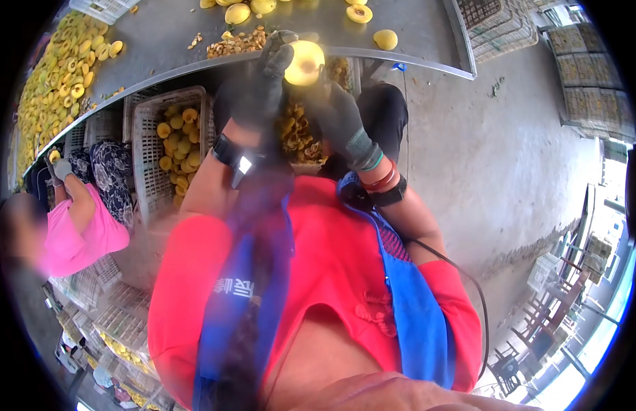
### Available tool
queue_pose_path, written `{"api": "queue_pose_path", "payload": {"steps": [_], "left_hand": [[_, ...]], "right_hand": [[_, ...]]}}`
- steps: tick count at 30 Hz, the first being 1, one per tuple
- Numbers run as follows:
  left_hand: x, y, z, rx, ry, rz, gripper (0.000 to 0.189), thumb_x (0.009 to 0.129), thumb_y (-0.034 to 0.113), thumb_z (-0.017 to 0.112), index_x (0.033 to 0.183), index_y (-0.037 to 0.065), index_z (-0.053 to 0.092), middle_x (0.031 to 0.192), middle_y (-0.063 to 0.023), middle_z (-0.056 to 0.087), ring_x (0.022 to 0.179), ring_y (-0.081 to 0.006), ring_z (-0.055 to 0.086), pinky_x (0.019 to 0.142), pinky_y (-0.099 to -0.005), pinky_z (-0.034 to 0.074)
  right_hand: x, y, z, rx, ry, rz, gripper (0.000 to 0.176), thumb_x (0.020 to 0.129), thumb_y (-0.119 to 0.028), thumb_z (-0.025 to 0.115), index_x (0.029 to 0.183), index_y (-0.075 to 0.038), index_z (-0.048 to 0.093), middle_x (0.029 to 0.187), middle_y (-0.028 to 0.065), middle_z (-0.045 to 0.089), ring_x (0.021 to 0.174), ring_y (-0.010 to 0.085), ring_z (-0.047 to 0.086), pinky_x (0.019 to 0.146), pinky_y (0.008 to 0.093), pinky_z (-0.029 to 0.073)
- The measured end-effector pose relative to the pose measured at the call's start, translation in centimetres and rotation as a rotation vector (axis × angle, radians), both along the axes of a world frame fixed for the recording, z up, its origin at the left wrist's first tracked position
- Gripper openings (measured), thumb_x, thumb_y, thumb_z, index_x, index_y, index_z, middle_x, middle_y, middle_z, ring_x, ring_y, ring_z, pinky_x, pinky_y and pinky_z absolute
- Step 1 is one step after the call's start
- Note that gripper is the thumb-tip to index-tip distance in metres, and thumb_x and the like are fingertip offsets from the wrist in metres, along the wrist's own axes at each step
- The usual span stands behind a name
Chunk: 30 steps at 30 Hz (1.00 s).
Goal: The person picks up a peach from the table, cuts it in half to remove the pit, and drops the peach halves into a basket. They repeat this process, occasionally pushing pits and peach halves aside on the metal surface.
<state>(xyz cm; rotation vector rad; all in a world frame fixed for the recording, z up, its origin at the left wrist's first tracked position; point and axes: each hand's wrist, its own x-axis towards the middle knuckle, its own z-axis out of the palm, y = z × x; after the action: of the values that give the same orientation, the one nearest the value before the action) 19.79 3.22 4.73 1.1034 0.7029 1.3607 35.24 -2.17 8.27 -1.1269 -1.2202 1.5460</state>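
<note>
My left hand (271,72), in a dark work glove, is closed on a yellow peach half (304,63), its reddish pit hollow facing up. My right hand (338,120), also gloved, is just below and right of the peach half. Its fingers are curled in and smeared by motion; what they hold, if anything, cannot be made out. Both hands are at the near edge of a metal table (160,34). A pile of peach pits (237,45) lies on the table by my left hand. Yellow peach pieces (301,140) lie in a crate between my knees.
A white crate (148,154) of peaches stands to my left. A large heap of peach halves (57,75) covers the table's left end. More peaches (385,39) lie across the tabletop. A co-worker in a pink top (85,229) sits at left. Stacked crates (592,75) stand at far right.
</note>
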Motion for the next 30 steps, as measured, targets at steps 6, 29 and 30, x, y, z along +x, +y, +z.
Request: {"api": "queue_pose_path", "payload": {"steps": [6, 29, 30], "left_hand": [[0.8, -1.2, 0.7, 0.145, 0.17, 0.12, 0.04, 0.091, 0.03, 0.05, 0.122, 0.005, 0.043, 0.121, -0.0171, 0.053, 0.109, -0.0269, 0.054, 0.092, -0.0387, 0.047], [1.5, -2.5, 0.9, 0.414, 0.349, 0.205, 0.047, 0.089, 0.037, 0.057, 0.119, 0.002, 0.046, 0.123, -0.0159, 0.051, 0.111, -0.0243, 0.053, 0.094, -0.037, 0.045], [1.5, -2.6, 0.7, 0.427, 0.349, 0.213, 0.047, 0.089, 0.037, 0.058, 0.119, 0.002, 0.046, 0.122, -0.0157, 0.051, 0.111, -0.0246, 0.053, 0.094, -0.0373, 0.045]], "right_hand": [[-0.4, -0.6, -0.6, -0.039, 0.063, -0.033, 0.011, 0.087, -0.011, 0.055, 0.092, -0.002, 0.054, 0.058, 0.0023, 0.052, 0.038, 0.0105, 0.048, 0.035, 0.026, 0.038], [0.9, 0.3, 0.2, -0.403, 0.285, 0.296, 0.008, 0.09, -0.01, 0.049, 0.09, -0.002, 0.051, 0.061, 0.0025, 0.05, 0.043, 0.0102, 0.048, 0.037, 0.0251, 0.039], [0.8, 0.3, -0.2, -0.346, 0.223, 0.287, 0.008, 0.09, -0.01, 0.049, 0.091, -0.002, 0.051, 0.061, 0.0024, 0.05, 0.043, 0.01, 0.048, 0.038, 0.025, 0.039]]}}
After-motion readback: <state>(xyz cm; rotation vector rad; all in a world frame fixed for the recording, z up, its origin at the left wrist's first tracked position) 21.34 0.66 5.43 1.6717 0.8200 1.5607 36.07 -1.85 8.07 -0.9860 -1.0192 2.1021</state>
